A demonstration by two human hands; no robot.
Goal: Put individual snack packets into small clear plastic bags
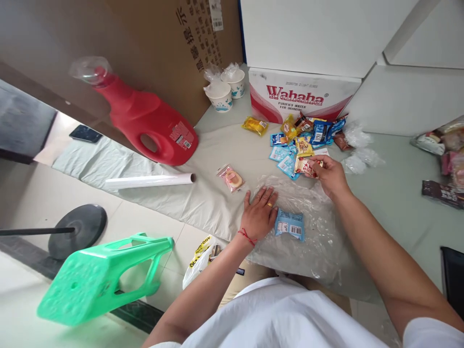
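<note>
My left hand (259,212) lies flat with spread fingers on the near edge of a clear plastic bag (322,232). Beside its thumb, a blue snack packet (290,225) rests on the bag. Between the thumb and fingers of my right hand (329,176) is a red and cream snack packet (308,166), held at the front of a pile of small wrapped snacks (303,146). Blue sachets (284,157) lie just left of that packet. A pink packet with a round pastry (232,178) sits left of my left hand, and a yellow packet (254,125) lies farther back.
A white Wahaha carton (300,96) stands behind the pile. Paper cups (220,99), a red jug (155,125) and a white roll (152,181) are to the left. Crumpled clear plastic (362,159) lies right of the pile. A green stool (97,275) stands on the floor.
</note>
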